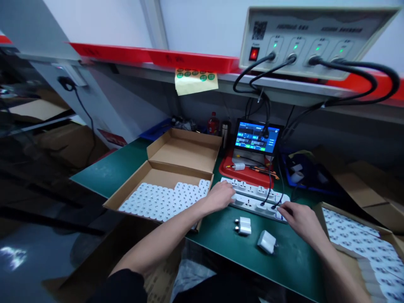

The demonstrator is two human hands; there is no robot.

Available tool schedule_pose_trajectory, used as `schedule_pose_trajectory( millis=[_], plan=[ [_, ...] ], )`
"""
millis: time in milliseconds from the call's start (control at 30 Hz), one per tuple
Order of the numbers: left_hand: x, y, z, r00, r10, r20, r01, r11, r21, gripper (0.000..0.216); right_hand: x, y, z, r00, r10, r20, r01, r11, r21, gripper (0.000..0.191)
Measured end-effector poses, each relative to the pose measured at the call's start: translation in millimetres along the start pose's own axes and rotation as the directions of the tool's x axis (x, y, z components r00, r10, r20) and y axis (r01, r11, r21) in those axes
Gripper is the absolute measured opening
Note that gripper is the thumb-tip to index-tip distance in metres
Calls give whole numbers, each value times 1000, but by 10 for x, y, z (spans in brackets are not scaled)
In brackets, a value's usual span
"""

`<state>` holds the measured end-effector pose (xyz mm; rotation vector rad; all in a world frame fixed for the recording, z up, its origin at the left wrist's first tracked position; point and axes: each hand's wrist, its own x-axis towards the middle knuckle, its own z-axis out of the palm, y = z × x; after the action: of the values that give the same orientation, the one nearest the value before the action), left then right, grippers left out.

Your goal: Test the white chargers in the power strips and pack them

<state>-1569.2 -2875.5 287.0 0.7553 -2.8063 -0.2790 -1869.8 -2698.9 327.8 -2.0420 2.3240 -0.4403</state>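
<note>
Toward the left corner of the green worktop [217,231], an open cardboard box [186,150] sits along the near edge with its lid folded back, and white plug adapters [164,202] stand in close rows inside it. Just right of that box, the left hand [221,197] reaches in to the left end of two white power strips, its fingers bent over them. The rear strip [251,189] and the front strip [248,203] run side by side across the middle of the worktop, and black cables lead down to them. Behind them, toward the back edge, stands a lit screen [257,136] with a red tray [227,167] at its foot. Between the strips and the near edge lie more white adapters, one lot [244,227] with its pins to the left and another [267,242] with its pins to the right (both within easy reach). The right hand [301,216] is well apart from the left, fingers gathered at the strips' right end; the fingertips are too small and blurred to tell whether either hand is clamped on anything. Farther right, a second box [352,265] holds rows of white pieces [362,240]. The step in hand seems to be work at the strips, which calls for steady fingers at both ends.
</note>
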Motion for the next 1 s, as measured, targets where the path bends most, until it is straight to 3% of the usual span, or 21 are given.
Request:
schedule_pose_trajectory(
  millis=[100,200,367,533,700,833,1000],
  plan=[
    [195,326,41,992,61,-110,-69,996,-64,24,63,88,124,999,17,30,-21,987,162,38],
    [440,679,171,987,90,-136,-111,981,-157,25,122,96,264,1000,-1,15,-4,950,311,40],
    [689,915,297,996,31,-84,-52,963,-265,13,98,118,410,998,-2,-65,20,959,283,36],
    [490,658,126,971,-46,-235,-67,890,-450,12,25,139,508,992,-33,-122,57,977,205,30],
    [110,61,-48,953,-231,-197,71,800,-595,13,42,72,428,992,38,-116,-7,967,253,31],
    [-66,-223,-39,953,-275,-131,144,784,-603,16,206,-215,349,1000,-23,-18,28,915,402,32],
    [-62,-224,-17,951,-286,-114,172,800,-575,14,500,-699,465,990,-128,66,85,888,452,28]
  ],
)
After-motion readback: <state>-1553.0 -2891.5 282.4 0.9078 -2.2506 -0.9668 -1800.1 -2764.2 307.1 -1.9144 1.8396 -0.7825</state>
